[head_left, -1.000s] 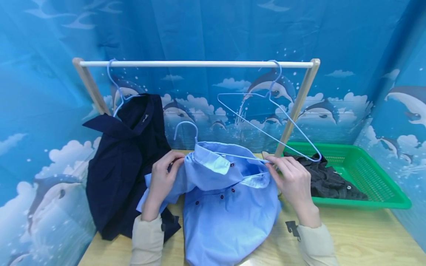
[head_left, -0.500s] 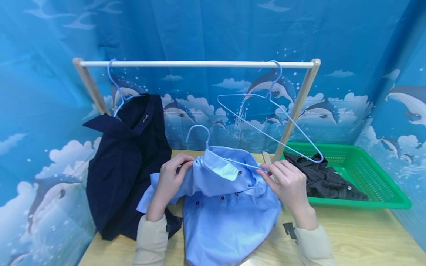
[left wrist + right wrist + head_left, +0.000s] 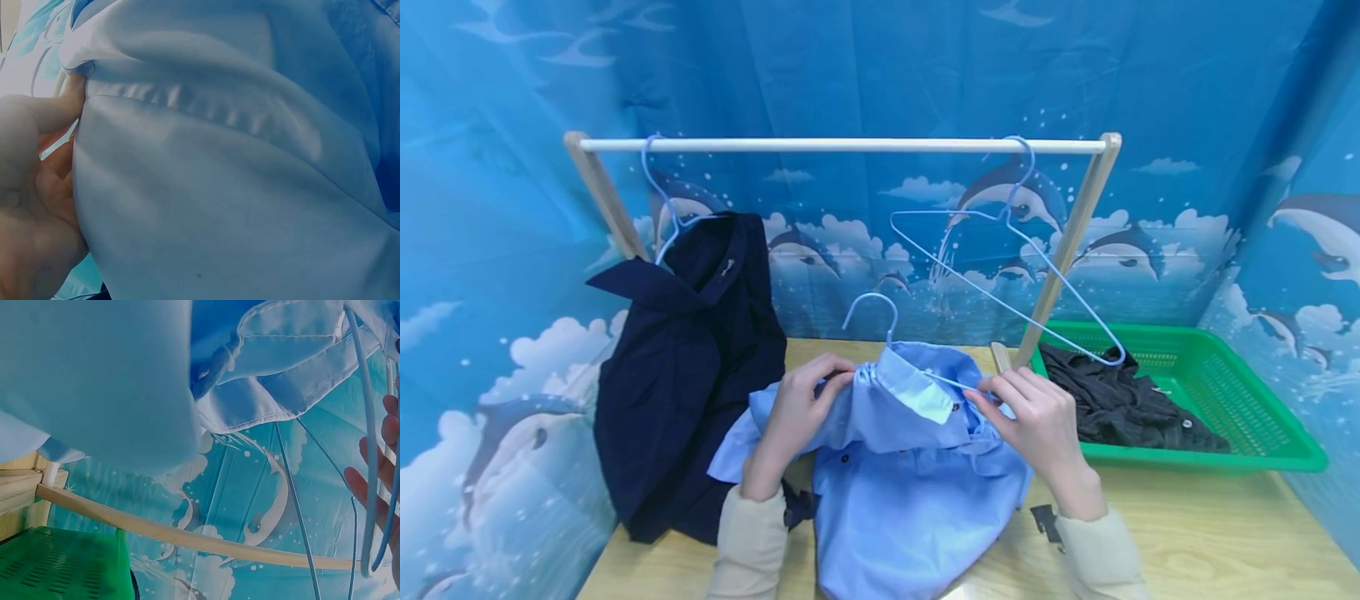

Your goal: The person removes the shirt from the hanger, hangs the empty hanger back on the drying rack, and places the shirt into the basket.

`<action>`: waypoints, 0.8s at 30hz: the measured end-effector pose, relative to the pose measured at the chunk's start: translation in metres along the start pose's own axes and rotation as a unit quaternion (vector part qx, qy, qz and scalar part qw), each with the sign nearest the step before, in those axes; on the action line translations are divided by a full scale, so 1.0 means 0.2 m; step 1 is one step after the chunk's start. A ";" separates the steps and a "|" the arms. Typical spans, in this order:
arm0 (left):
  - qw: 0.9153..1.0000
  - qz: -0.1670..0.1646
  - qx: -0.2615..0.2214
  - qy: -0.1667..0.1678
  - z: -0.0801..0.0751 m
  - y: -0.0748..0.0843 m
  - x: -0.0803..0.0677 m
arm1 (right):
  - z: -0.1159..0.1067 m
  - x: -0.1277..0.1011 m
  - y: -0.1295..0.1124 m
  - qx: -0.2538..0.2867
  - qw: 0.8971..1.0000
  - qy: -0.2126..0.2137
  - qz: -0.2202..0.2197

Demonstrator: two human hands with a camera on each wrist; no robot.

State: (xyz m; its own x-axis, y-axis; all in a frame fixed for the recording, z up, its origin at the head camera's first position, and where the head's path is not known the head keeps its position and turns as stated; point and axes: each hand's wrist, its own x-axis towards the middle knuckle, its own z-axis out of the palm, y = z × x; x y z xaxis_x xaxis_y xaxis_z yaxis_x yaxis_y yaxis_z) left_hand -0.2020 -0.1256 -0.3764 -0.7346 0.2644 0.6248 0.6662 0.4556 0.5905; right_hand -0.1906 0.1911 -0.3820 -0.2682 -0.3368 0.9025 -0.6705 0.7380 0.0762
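A light blue button shirt (image 3: 910,517) lies on the table with its collar lifted, a pale blue wire hanger (image 3: 871,295) partly inside it. The hanger's hook sticks up out of the neck. My left hand (image 3: 797,408) pinches the gathered shoulder cloth of the shirt; whether it also grips hanger wire beneath is hidden. At the other side of the neck, my right hand (image 3: 1033,425) holds the hanger's bare end between thumb and fingers. In the right wrist view, that looped hanger end (image 3: 370,425) runs out of the neck opening beside the fingers (image 3: 389,431).
A rack with a white rail (image 3: 842,145) stands behind. A dark navy garment (image 3: 677,400) hangs at its left, a bare hanger (image 3: 966,282) at its right. The green basket (image 3: 1262,408) at right holds crumpled dark clothing (image 3: 1127,408).
Both hands have shifted: the left to the right, the right to the left, so they are closer together. The hanger's hook and shirt collar have moved right and lower, nearer the right hand.
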 end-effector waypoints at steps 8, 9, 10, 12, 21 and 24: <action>1.000 -0.009 -0.001 -0.001 0.00 0.00 0.00 | -0.01 0.01 -0.01 -0.001 1.000 -0.002 0.005; 1.000 -0.009 -0.001 0.000 0.00 0.00 0.00 | -0.01 0.01 -0.01 -0.001 1.000 -0.001 0.005; 1.000 -0.009 -0.001 0.000 0.00 0.00 0.00 | -0.01 0.01 -0.01 -0.001 1.000 0.000 0.006; 1.000 -0.010 0.000 -0.001 0.00 0.00 0.00 | -0.01 0.01 -0.01 0.000 1.000 0.004 0.006; 1.000 -0.017 0.004 0.003 0.00 0.00 0.00 | -0.04 0.02 0.01 -0.016 0.999 0.033 0.011; 1.000 -0.023 0.009 0.006 -0.01 0.00 0.00 | -0.06 0.03 0.02 -0.024 0.999 0.044 0.016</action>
State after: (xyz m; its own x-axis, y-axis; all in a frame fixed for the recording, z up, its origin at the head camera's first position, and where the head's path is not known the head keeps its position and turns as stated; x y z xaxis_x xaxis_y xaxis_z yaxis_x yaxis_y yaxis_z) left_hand -0.2016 -0.1267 -0.3759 -0.7630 0.2332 0.6029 0.6290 0.4827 0.6094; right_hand -0.1873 0.1994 -0.3721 -0.2253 -0.2616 0.9385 -0.6288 0.7748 0.0650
